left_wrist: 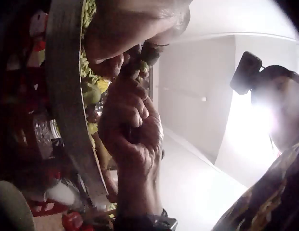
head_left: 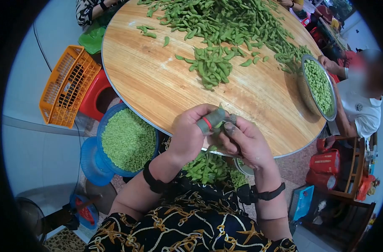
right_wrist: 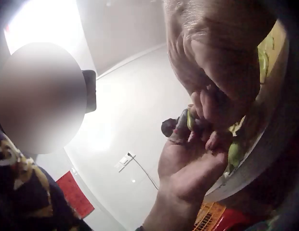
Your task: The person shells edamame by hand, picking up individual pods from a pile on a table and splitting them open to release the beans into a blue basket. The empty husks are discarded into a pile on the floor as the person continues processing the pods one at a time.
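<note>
Over the near edge of the table, my left hand (head_left: pixel 190 132) and right hand (head_left: pixel 253 145) meet fingertip to fingertip. They pinch a green soybean pod (head_left: pixel 218 124) between them, mostly hidden by the fingers. My left thumb wears a grey-green cover (head_left: pixel 211 119) with a red band, and my right fingertips look dark. In the right wrist view the pod (right_wrist: pixel 190 119) shows as a green sliver between the fingers. Below the hands, more pods (head_left: pixel 206 168) lie at my lap. Farther in on the table is a small heap of pods (head_left: pixel 211 67).
A large pod pile (head_left: pixel 229 21) covers the far side of the round wooden table (head_left: pixel 157 80). At left stands a blue basket (head_left: pixel 102 138) of shelled beans, near an orange crate (head_left: pixel 59 90) and red stool (head_left: pixel 92 98). A person at right holds a metal bowl (head_left: pixel 305 94) of beans.
</note>
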The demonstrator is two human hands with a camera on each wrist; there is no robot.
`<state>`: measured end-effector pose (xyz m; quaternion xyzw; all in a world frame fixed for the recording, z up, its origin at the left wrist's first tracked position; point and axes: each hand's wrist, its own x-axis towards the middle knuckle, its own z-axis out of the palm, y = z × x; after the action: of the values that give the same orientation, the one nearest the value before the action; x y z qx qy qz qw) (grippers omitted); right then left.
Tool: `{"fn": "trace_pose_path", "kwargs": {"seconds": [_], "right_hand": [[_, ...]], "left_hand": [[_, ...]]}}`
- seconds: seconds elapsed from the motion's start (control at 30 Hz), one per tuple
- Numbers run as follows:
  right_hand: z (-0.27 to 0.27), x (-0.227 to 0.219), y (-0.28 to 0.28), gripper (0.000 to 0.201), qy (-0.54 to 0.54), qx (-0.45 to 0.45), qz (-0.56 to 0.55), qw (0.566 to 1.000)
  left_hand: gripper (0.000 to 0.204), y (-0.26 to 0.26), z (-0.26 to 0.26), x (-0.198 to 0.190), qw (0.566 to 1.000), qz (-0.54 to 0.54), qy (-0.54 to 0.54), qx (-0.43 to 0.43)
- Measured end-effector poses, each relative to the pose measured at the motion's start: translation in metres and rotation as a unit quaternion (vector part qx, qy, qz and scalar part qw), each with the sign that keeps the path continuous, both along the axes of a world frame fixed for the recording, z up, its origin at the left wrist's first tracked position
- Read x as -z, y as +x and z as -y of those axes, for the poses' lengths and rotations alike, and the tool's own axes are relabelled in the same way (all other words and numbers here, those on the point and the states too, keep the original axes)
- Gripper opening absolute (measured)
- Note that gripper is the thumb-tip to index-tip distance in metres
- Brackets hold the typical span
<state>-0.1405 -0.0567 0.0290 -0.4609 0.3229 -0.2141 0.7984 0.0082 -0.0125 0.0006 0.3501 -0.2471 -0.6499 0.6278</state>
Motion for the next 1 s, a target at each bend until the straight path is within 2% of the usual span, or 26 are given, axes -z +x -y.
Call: {"fn": "trace_pose_path", "kwargs": {"seconds": [0.03,0.13,0.27,0.33,0.47,0.53,0.67,0.7,0.73,0.77,0.8,0.87,0.9,0.97,1.0], "right_hand": [[0.001,-0.002,0.000,0.021,-0.009,-0.012,-0.016,1.000],[0.003,-0.002,0.001,0.022,-0.026,-0.031,0.000,0.999],[0.004,-0.001,0.003,0.023,0.014,-0.038,0.039,0.998],[0.005,-0.001,0.003,0.021,0.060,-0.034,0.054,0.996],[0.008,0.001,0.006,0.020,0.069,-0.026,0.033,0.997],[0.009,0.002,0.007,0.019,0.145,-0.024,0.075,0.986],[0.010,-0.004,0.010,0.017,0.158,-0.025,0.066,0.985],[0.011,-0.004,0.012,0.016,0.040,-0.020,-0.017,0.999],[0.013,-0.005,0.013,0.015,-0.079,-0.015,-0.100,0.992],[0.016,0.008,0.013,0.013,-0.270,0.000,-0.153,0.951],[0.019,0.007,0.013,0.013,-0.272,-0.001,-0.155,0.950],[0.027,0.001,0.014,0.013,-0.084,-0.013,-0.137,0.987],[0.032,-0.007,0.016,0.015,0.034,-0.011,-0.066,0.997],[0.043,-0.008,0.018,0.016,0.055,-0.033,-0.075,0.995],[0.048,-0.009,0.018,0.017,0.077,-0.053,-0.081,0.992]], "left_hand": [[0.015,0.000,0.002,-0.001,0.998,-0.064,0.001,-0.023],[0.018,0.002,0.002,-0.006,0.993,-0.115,0.021,-0.009],[0.018,0.001,0.005,-0.004,0.993,-0.117,0.024,-0.020],[0.019,-0.001,0.006,-0.007,0.991,-0.096,0.042,-0.084],[0.017,0.002,0.007,0.004,0.994,-0.076,0.014,-0.081],[0.013,0.011,0.008,0.002,0.979,-0.202,0.002,0.027],[0.011,0.015,0.010,0.002,0.974,-0.222,0.004,0.055],[0.009,0.014,0.009,0.003,1.000,-0.001,0.003,0.031],[0.010,0.013,0.009,0.004,0.975,0.220,0.002,0.006],[0.010,0.012,0.010,0.006,0.976,0.217,0.001,0.004],[0.011,0.012,0.011,0.010,0.968,0.249,-0.017,-0.019],[0.012,0.011,0.012,0.010,0.959,0.279,-0.036,-0.042],[0.012,0.011,0.012,0.003,0.965,0.251,-0.038,-0.071],[0.013,0.012,0.013,0.004,0.969,0.222,-0.039,-0.102],[0.016,0.015,0.015,0.010,0.985,0.148,-0.032,-0.088]]}}
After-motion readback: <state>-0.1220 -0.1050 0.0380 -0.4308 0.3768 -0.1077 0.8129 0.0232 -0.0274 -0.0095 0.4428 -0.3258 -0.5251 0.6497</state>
